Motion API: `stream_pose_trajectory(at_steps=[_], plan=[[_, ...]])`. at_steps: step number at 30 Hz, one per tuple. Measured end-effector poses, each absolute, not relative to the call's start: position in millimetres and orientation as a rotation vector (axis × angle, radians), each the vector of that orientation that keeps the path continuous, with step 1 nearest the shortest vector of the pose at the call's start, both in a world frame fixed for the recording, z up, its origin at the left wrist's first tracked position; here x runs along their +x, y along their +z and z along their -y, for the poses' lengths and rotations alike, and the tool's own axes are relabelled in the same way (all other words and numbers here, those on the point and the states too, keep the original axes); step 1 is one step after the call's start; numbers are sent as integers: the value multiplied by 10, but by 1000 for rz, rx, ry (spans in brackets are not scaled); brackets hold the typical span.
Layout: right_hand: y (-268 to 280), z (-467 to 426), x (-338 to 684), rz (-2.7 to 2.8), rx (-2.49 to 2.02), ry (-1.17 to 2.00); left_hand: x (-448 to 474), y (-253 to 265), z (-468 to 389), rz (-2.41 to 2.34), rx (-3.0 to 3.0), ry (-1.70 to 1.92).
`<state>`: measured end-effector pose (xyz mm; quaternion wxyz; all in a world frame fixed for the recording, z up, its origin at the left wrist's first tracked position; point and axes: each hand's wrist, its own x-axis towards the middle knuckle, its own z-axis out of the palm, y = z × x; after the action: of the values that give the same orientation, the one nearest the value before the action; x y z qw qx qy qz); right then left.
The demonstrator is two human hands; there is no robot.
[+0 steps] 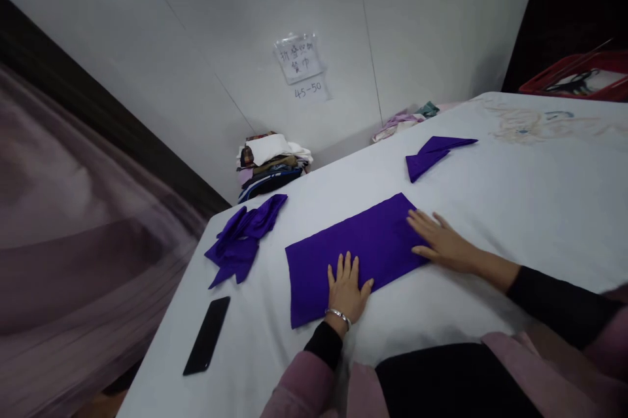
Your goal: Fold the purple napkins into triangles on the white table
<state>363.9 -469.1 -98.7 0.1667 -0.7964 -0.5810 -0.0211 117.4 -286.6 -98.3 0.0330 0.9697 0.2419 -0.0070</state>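
A purple cloth napkin (pixel 343 235), folded into a long rectangle, lies flat on the white-covered table (pixel 392 339) before me. My left hand (pixel 347 290) rests on its near edge, fingers spread, with a silver bracelet at the wrist. At the right end of the cloth, my right hand (pixel 441 241) lies flat with its fingertips on the fabric. A crumpled bunch of purple cloth (pixel 245 235) sits to the left. Beyond the right hand is a smaller folded purple cloth (pixel 434 155) with a pointed end.
A black phone (pixel 207 335) lies near the left table edge. Behind the table, a stack of folded clothes (pixel 272 166) stands against the wall. More fabric (pixel 400 123) shows farther right. A red basket (pixel 579 81) is at the far right, and a handwritten sign (pixel 299 59) hangs above.
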Motion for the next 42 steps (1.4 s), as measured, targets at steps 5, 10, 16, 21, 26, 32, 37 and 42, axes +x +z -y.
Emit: stream_pose_trajectory(at_steps=[5,10,16,21,26,32,37,42], plan=[[-1015,4026,3363,1928,-2010,179,1172,-983,2877,-750,2984,-24],[-1079,3793,3929,1757,-2287,234,1163,-995,2873,-752,2971,-29],[-1142,3785,4414,1764,-2365,183,1151,-1022,2864,-765,2946,-37],[-1188,3778,4399,1762,-2345,130,1136,-1024,2872,-739,2945,-40],[-1194,3819,4432,1751,-2386,133,1139,-1027,2868,-733,2930,-30],[-1093,3832,4227,1717,-2399,52,1145,-932,2952,-701,2858,3],[-1120,3909,3233,2000,-1968,35,1151,-906,2988,-678,2814,54],[-1386,4045,2663,2065,-1845,62,1172,-950,3005,-663,2793,51]])
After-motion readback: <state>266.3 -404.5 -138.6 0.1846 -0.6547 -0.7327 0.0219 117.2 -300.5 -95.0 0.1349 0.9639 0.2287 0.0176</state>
